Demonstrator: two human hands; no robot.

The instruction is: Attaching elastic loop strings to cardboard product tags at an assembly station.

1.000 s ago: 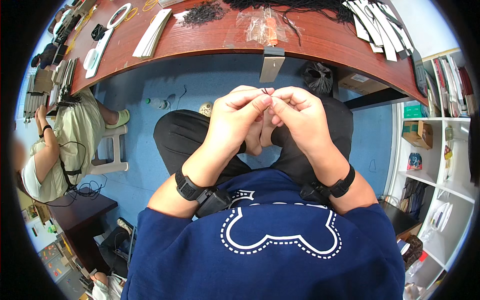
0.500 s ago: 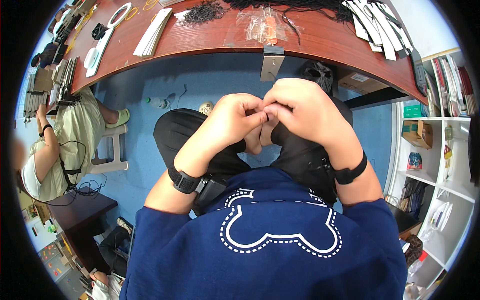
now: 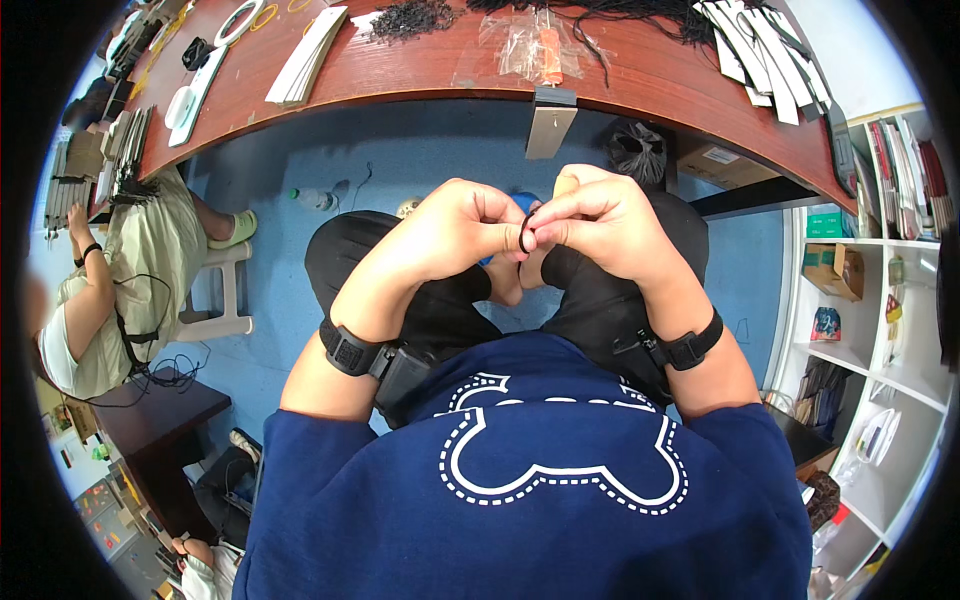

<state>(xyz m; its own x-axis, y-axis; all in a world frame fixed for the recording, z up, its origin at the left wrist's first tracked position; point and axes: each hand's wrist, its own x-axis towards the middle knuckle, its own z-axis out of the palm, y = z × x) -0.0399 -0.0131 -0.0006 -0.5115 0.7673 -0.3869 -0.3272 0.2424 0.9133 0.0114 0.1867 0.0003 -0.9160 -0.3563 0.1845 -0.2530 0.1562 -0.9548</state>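
Above lap [image 3: 445, 305], near desk [image 3: 400, 78]: left hand [image 3: 450, 232] and right hand [image 3: 608, 228] close together, fingers of both pinched on thin black cord [image 3: 525, 238], curved between fingertips. On desk: clear plastic wrapper [image 3: 517, 52], orange piece [image 3: 550, 57] by it, small black pile [image 3: 412, 18], stack of white strips [image 3: 306, 58]. Block [image 3: 550, 132] at desk edge, beyond hands.

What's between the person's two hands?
In the head view, a thin, curved black strand sits at the fingertips, between the left hand and right hand.
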